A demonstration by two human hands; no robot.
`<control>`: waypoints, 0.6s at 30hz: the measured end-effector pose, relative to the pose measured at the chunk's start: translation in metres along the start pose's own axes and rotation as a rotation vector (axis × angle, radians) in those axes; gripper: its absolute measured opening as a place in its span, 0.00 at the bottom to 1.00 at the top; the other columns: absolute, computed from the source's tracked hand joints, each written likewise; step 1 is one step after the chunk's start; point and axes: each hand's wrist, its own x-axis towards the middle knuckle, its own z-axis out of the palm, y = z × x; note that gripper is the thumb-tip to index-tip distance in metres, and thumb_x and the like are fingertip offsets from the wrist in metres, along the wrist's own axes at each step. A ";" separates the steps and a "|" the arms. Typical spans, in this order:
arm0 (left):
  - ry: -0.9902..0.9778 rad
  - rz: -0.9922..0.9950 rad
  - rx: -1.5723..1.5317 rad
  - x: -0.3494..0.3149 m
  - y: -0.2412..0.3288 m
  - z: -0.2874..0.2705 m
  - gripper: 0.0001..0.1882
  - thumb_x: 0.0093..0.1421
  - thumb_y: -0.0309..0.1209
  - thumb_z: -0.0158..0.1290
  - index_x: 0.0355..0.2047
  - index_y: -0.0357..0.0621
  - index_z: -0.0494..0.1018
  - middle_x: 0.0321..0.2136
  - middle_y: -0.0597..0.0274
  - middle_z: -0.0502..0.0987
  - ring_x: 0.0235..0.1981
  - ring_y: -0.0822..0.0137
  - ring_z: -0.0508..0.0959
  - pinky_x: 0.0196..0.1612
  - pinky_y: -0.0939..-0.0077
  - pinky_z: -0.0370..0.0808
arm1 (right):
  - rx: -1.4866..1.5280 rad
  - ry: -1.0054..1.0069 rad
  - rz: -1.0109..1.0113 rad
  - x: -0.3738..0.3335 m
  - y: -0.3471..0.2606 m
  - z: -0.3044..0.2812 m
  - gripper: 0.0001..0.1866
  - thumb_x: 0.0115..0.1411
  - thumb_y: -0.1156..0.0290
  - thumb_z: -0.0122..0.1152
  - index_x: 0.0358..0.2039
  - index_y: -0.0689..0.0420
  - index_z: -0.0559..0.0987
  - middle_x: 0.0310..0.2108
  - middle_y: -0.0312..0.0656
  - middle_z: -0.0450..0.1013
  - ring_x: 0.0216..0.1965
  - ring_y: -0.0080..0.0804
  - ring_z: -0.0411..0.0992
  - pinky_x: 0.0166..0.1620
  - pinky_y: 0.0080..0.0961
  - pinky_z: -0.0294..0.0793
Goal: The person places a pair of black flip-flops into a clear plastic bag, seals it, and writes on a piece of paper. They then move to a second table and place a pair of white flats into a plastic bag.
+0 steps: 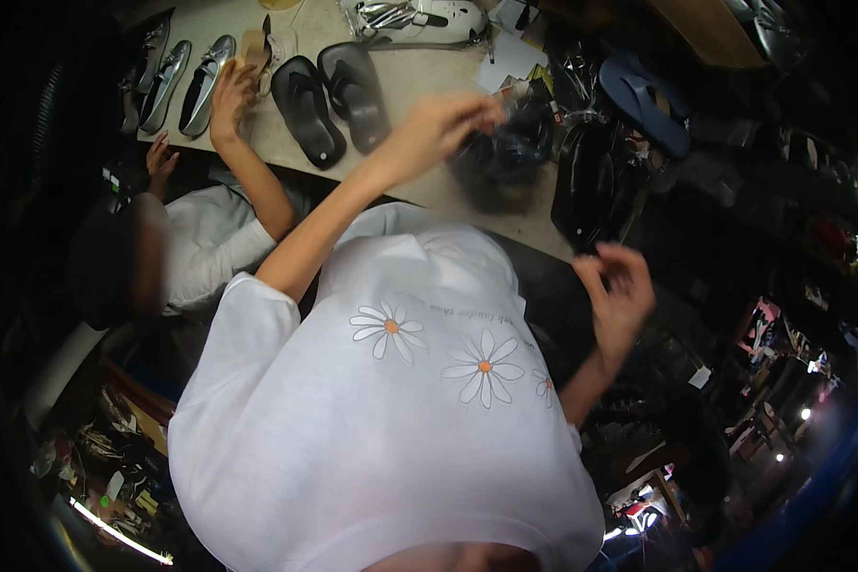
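Dark bundle (505,157), apparently in clear plastic, is showing blurred at the worktop's (439,71) near edge; its contents are staying unclear. Left hand (453,124) is curling against it, though I cannot tell whether it is gripping. Right hand (618,283) is curving half-open, holding nothing visible. Handling this bundle seems the current step, calling for a sure pinch. Beyond, black flip-flops (300,114) are lying unbagged.

The flip-flops (313,124) are black, the shirt (381,448) white with orange-centred daisies (484,366).
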 end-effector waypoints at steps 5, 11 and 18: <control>0.065 -0.118 -0.127 0.009 -0.032 -0.006 0.11 0.66 0.30 0.46 0.38 0.35 0.74 0.33 0.62 0.77 0.36 0.73 0.76 0.43 0.80 0.72 | -0.110 -0.076 -0.144 0.074 0.053 0.069 0.10 0.51 0.78 0.67 0.35 0.61 0.79 0.30 0.38 0.75 0.31 0.22 0.73 0.38 0.19 0.72; 0.110 -0.214 -0.563 -0.002 -0.051 0.002 0.13 0.67 0.35 0.46 0.40 0.37 0.73 0.36 0.63 0.76 0.40 0.74 0.75 0.47 0.79 0.71 | -0.223 -0.343 -0.402 0.126 0.053 0.118 0.19 0.50 0.75 0.65 0.45 0.58 0.77 0.43 0.43 0.74 0.45 0.33 0.73 0.47 0.25 0.70; 0.100 -0.319 -0.811 0.011 -0.050 0.008 0.12 0.67 0.34 0.46 0.42 0.39 0.72 0.38 0.65 0.74 0.40 0.75 0.75 0.47 0.78 0.76 | -0.087 -0.518 -0.312 0.152 0.063 0.116 0.15 0.53 0.75 0.62 0.44 0.59 0.79 0.35 0.39 0.73 0.37 0.27 0.71 0.42 0.22 0.70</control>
